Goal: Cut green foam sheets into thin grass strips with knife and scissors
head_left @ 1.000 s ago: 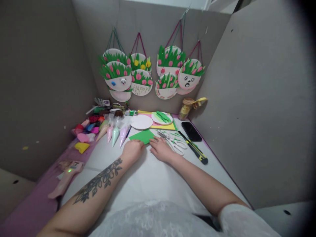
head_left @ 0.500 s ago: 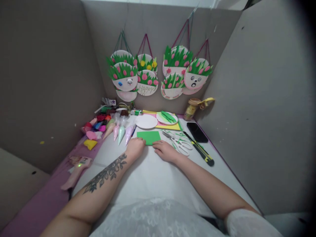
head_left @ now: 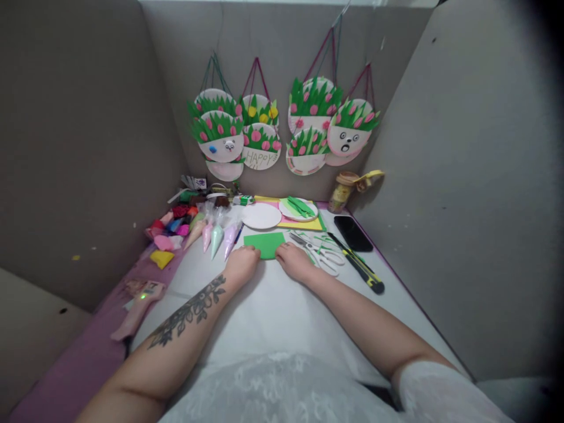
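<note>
Left hand [head_left: 241, 265] and right hand [head_left: 294, 261] both rest on the near edge of the green paper sheet [head_left: 265, 243], fingers curled down on it, pinning or pinching it; cannot tell whether the grip actually closes around the edge or just presses flat. Sheet lies flat on the white counter [head_left: 264, 311], mid-way back, directly ahead of the person. Step looks like squaring up or folding the sheet. Judged next move: a steady hold at both near corners and even pressure so the paper doesn't skew.

Just right of the right hand: white-handled scissors [head_left: 321, 255], green paper scraps around them, then a yellow-black utility knife [head_left: 359, 271] and a dark phone [head_left: 352, 233]. Beyond the sheet: a plain paper plate [head_left: 261, 215], and a plate with green strips [head_left: 298, 208] on yellow card. Left: pastel piping bags [head_left: 215, 235], coloured clay pieces [head_left: 170, 229].

Writing: one hanging plate craft [head_left: 261, 148] on the back wall reads "HAPPY". Other labels too small to read.
</note>
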Available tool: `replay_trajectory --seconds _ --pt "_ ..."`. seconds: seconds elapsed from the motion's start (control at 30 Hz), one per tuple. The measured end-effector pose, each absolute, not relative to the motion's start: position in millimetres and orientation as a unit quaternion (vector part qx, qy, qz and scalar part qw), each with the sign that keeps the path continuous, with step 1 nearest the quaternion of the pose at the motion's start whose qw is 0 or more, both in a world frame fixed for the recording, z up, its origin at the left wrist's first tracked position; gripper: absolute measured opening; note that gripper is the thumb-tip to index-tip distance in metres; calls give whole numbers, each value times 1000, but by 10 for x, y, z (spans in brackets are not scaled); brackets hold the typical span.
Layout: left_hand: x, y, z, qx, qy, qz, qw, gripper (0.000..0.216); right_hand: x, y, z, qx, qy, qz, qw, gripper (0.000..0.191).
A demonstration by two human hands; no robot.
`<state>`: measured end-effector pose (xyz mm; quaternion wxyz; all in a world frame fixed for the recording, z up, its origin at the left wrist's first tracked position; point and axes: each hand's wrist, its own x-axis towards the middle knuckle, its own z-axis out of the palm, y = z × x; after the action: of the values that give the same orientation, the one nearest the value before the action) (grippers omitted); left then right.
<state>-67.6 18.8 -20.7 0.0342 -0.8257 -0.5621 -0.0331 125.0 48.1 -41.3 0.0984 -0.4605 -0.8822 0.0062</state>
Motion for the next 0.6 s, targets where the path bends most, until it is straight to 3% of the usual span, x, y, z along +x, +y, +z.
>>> replay_trajectory --seconds 0.6 --pt "-697 165 -167 -821 -569 -37 9 22 1240 494 -449 -457 -877 26 149 16"
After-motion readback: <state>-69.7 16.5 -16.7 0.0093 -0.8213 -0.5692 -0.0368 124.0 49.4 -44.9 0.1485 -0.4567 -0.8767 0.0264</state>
